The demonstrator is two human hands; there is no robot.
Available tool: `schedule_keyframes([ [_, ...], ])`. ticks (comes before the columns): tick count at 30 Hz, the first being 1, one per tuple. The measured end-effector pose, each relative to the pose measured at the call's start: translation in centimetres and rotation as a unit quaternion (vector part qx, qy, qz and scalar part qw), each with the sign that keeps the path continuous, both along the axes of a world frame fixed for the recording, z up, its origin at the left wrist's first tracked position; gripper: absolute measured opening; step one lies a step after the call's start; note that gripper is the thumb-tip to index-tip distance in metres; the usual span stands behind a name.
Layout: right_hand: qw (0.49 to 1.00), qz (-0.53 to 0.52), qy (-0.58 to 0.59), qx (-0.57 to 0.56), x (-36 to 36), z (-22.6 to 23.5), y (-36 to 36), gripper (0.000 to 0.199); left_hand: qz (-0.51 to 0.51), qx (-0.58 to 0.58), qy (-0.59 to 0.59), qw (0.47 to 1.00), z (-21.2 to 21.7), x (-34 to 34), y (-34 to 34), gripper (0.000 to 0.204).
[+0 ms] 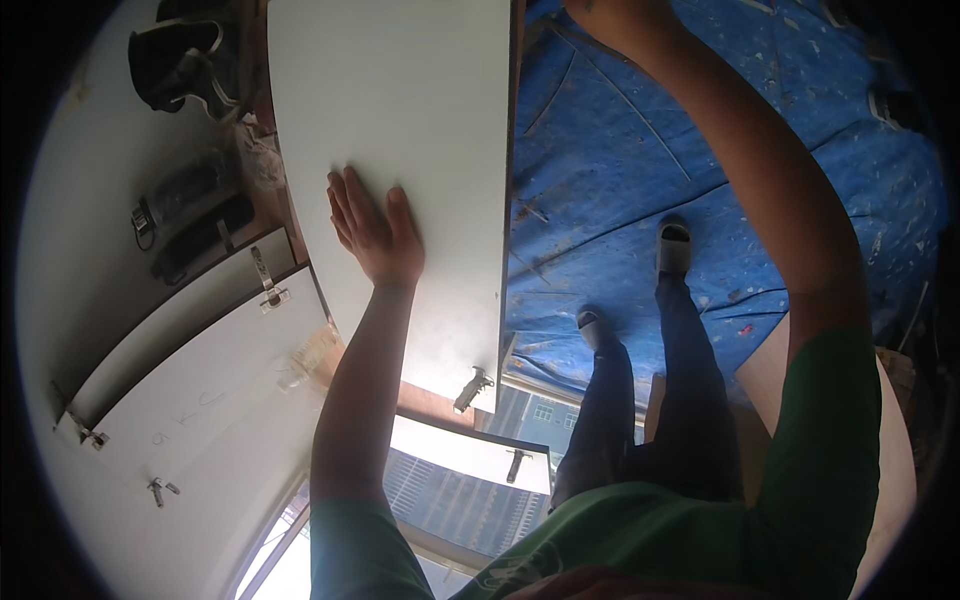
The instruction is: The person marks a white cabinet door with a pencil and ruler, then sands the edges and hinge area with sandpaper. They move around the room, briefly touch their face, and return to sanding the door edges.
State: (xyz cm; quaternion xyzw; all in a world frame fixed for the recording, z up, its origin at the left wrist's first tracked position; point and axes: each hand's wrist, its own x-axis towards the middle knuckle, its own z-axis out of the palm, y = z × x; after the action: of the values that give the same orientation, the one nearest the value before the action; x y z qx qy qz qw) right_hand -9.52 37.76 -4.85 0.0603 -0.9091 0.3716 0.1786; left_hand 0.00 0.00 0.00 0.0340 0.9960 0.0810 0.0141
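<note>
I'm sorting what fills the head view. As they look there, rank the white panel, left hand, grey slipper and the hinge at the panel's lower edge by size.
1. White panel
2. Left hand
3. Grey slipper and hinge: they look alike, and the slipper lies farther off, so unranked.

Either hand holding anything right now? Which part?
Left hand lies flat, palm down, on the face of the white cabinet door panel, pressing rather than gripping. Right hand reaches to the panel's top edge, mostly out of frame; its grip cannot be told.

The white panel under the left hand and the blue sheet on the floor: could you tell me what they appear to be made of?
The white panel looks like laminated board: smooth matt white face, darker brown edge, metal hinge attached. The blue sheet looks like plastic tarpaulin: creased, scuffed and paint-spattered. The left hand lies flat on the panel.
</note>
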Motion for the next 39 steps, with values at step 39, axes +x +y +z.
schedule_keyframes([
  [39,0.991,-0.001,-0.010,-0.136,0.7,-3.2,-3.1,0.005,-0.006,-0.019,0.000,1.000,-0.2,-0.1,-0.3,0.075],
])
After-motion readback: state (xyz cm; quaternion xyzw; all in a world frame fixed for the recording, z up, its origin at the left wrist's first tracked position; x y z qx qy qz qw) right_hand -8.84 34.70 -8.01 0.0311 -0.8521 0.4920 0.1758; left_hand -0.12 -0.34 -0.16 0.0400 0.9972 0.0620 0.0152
